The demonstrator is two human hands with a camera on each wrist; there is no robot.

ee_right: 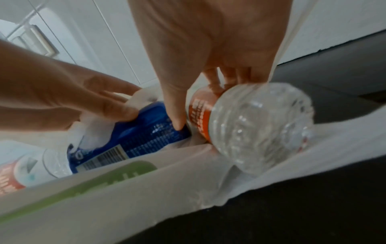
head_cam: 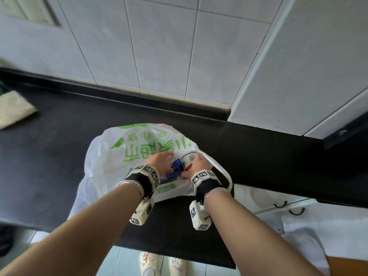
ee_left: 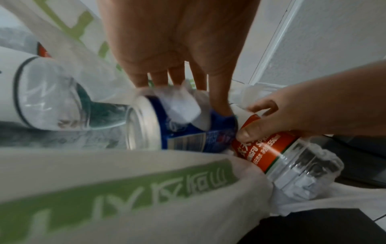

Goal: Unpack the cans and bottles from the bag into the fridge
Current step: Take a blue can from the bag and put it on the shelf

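A white plastic bag (head_cam: 111, 166) with green print lies on the black counter (head_cam: 49, 156), its mouth toward me. Both hands are inside it. My left hand (head_cam: 161, 162) grips a blue can (ee_left: 188, 140) lying on its side, with bag plastic bunched under the fingers (ee_left: 158, 79). My right hand (head_cam: 196, 166) holds a clear bottle with an orange-red label (ee_right: 261, 128), thumb on the left of the label and fingers over the top. The bottle lies beside the can (ee_right: 142, 132), base toward me. Another clear bottle (ee_left: 52, 99) lies further left in the bag.
A tall white appliance or cabinet (head_cam: 298, 66) stands at the right end of the counter against the tiled wall (head_cam: 159, 46). A beige cloth (head_cam: 14, 108) lies far left. White cupboard doors with black handles (head_cam: 288, 208) sit below at right.
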